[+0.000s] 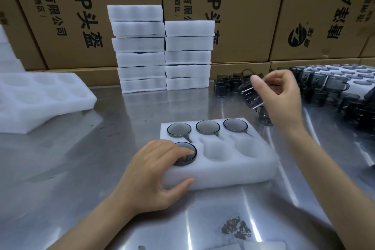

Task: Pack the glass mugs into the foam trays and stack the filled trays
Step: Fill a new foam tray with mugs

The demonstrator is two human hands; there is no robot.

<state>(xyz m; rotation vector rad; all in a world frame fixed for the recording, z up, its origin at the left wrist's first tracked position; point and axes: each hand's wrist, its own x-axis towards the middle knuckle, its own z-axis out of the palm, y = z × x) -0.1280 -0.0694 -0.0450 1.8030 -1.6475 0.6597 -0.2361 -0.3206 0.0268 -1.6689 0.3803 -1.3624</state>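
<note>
A white foam tray (227,170) lies on the steel table in front of me. Its back row holds three smoky glass mugs (207,127). A fourth mug (187,153) sits in the front left pocket; the two other front pockets hold nothing. My left hand (154,172) grips the tray's front left corner, thumb on the side wall, fingertips on the fourth mug. My right hand (282,95) is raised behind the tray and pinches a tilted, blurred glass mug (250,94).
Two stacks of filled foam trays (162,50) stand at the back against cardboard boxes (81,16). Several loose mugs (328,87) crowd the right side. Unfilled foam trays (40,95) lie at left. A stain (236,227) marks the near table.
</note>
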